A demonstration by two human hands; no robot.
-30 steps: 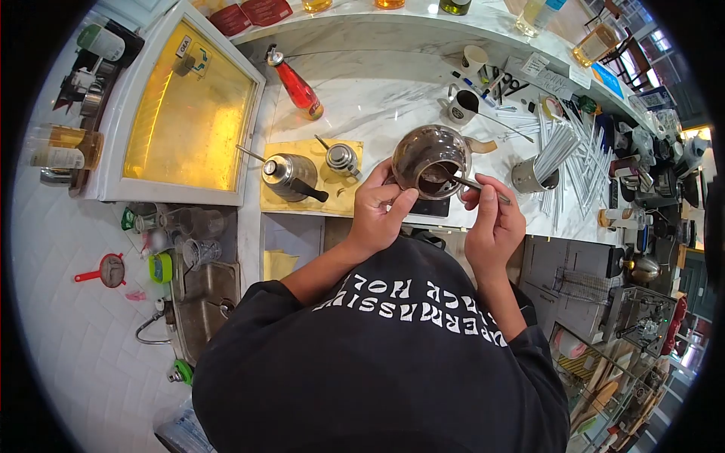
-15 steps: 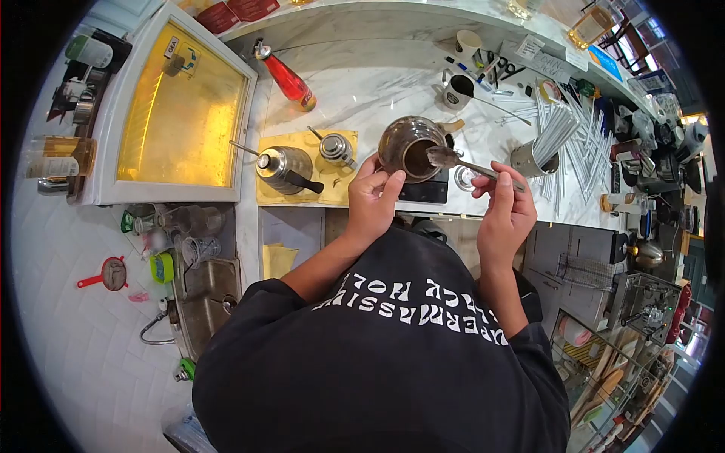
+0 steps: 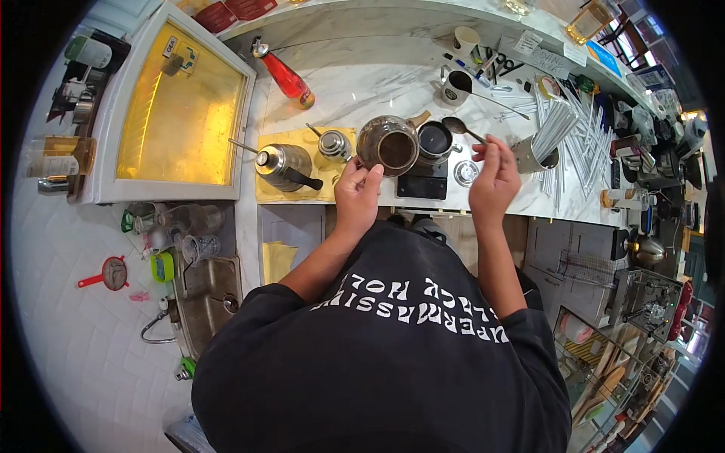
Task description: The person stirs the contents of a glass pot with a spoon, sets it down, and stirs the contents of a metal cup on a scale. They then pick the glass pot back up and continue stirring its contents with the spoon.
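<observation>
My left hand [image 3: 358,195] grips a round glass jar [image 3: 368,143] at its near side, above the counter. Its mouth faces me, with brown contents [image 3: 395,151] inside. My right hand [image 3: 495,181] is closed round the handle of a metal spoon [image 3: 454,124], whose dark bowl points left. Between the jar and the spoon stands a round vessel [image 3: 436,140] with a dark inside; a tan piece [image 3: 418,118] sticks out behind the jar. A black scale [image 3: 421,186] lies below them, beside a small clear round dish or lid [image 3: 466,174].
A gooseneck kettle [image 3: 284,167] and a small metal pot [image 3: 333,146] stand on a yellow cloth [image 3: 264,142] at left. Behind them is a red bottle [image 3: 284,78]. A metal pitcher [image 3: 456,87] and a straw holder [image 3: 535,155] stand at right. A sink [image 3: 208,294] lies lower left.
The spoon has moved out of the jar's mouth, up and to the right. The jar has shifted left, uncovering the dark round vessel and more of the scale.
</observation>
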